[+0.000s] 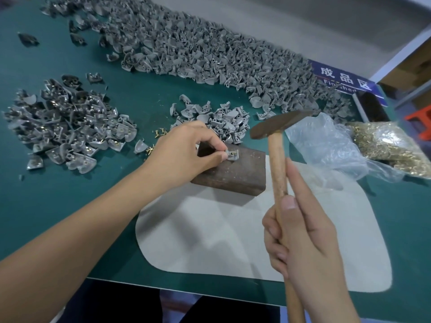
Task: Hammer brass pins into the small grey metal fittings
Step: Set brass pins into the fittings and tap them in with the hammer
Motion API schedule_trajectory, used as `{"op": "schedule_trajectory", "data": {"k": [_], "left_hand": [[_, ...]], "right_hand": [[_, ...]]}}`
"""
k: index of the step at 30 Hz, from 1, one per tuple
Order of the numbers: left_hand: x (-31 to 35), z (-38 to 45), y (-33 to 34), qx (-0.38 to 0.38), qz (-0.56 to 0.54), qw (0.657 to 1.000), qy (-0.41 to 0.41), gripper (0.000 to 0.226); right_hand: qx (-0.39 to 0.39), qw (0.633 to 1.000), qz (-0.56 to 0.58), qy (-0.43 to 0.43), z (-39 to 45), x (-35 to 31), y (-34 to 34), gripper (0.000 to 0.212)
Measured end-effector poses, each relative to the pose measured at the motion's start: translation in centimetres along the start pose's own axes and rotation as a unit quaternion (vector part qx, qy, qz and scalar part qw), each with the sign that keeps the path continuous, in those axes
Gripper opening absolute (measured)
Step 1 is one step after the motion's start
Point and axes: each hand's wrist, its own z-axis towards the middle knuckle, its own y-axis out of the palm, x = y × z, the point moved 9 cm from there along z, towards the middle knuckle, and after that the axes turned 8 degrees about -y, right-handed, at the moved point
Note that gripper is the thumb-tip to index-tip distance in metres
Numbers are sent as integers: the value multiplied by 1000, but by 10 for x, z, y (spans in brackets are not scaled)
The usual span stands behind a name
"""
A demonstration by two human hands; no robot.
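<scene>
Head view showed the left hand (186,150) with fingers (219,145) pinching a grey fitting (233,155) atop a rusty block (235,173); right hand (300,236) fingers wrapped the hammer (277,159) handle, its head raised above the block, on the green surface (70,201).

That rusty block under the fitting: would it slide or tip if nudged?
Probably neither. The rusty metal block looks solid and thick, so likely heavy for its size. It lies flat on a broad face, partly on the grey mat, so tipping seems unlikely. Its rough surface should resist sliding.
</scene>
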Motion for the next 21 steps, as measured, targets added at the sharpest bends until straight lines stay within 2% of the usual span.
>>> {"op": "schedule_trajectory", "data": {"k": [4, 6, 8, 11, 13, 15, 17, 18, 19, 21], "left_hand": [[-1, 0, 0, -2, -7, 1000, -6, 5], [0, -1, 0, 0, 0, 1000, -2, 5], [1, -1, -1, 0, 1, 1000, 0, 5], [3, -2, 0, -1, 2, 1000, 7, 6], [5, -3, 1, 1, 9, 1000, 15, 5], [8, -4, 1, 10, 12, 1000, 26, 4], [13, -6, -3, 34, 2, 998, 46, 2], [15, -7, -6, 48, -7, 997, 54, 2], [16, -8, -8, 57, -19, 997, 58, 2], [15, -8, -11, 66, -42, 996, 53, 3]], "right_hand": [[-36, 998, -9, 47, 1, 14, 5, 45], [-15, 1000, -6, 17, 0, 10, -2, 39], [29, 999, -33, -21, 0, 7, -16, 41], [99, 970, -216, -46, 6, 13, -46, 38], [98, 940, -327, -21, 13, 25, -57, 39], [76, 921, -381, 20, 18, 38, -62, 39], [58, 876, -478, 25, 23, 37, -60, 37], [58, 846, -530, 7, 27, 31, -57, 36], [68, 838, -540, -28, 33, 20, -53, 35], [85, 877, -455, -128, 48, -6, -36, 28]]}}
